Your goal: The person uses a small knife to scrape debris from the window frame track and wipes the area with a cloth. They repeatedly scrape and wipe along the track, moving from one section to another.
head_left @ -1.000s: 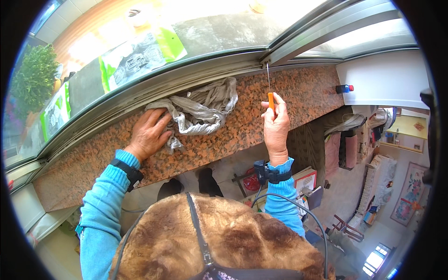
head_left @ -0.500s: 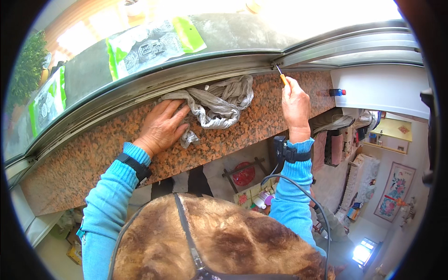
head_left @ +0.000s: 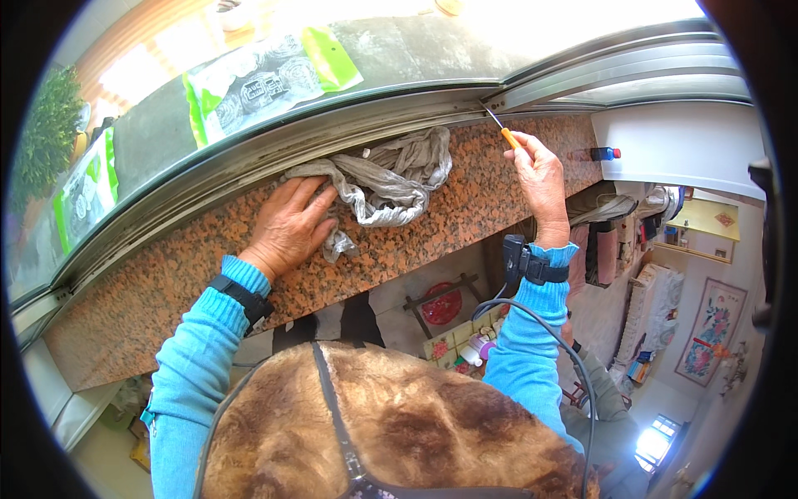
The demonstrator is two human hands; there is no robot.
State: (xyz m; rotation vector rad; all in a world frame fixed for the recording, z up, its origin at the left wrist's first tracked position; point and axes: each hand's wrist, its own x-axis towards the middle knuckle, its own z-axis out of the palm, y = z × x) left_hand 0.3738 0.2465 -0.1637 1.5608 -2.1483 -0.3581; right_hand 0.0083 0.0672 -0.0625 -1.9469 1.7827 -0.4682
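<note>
1. Within the past second, the orange-handled screwdriver (head_left: 509, 135) swings from pointing almost straight away from its user to a clear leftward slant; its tip stays by the window frame (head_left: 507, 100). The change suggests a new working angle at the same spot.
2. The left hand (head_left: 291, 220) and crumpled gray cloth (head_left: 387, 214) keep their places toward the back edge of the granite windowsill (head_left: 474, 187).
3. The screwdriver's long axis runs diagonally to the sill's back edge: handle toward the person and to the right, shaft away and left. Whether the tip touches metal cannot be told.
4. The tool sits over the sill's back edge, right of the cloth.
5. The right hand (head_left: 542, 179) has its grip clamped on the handle; the left lies against the cloth, and whether its grip pinches the fabric cannot be told.
</note>
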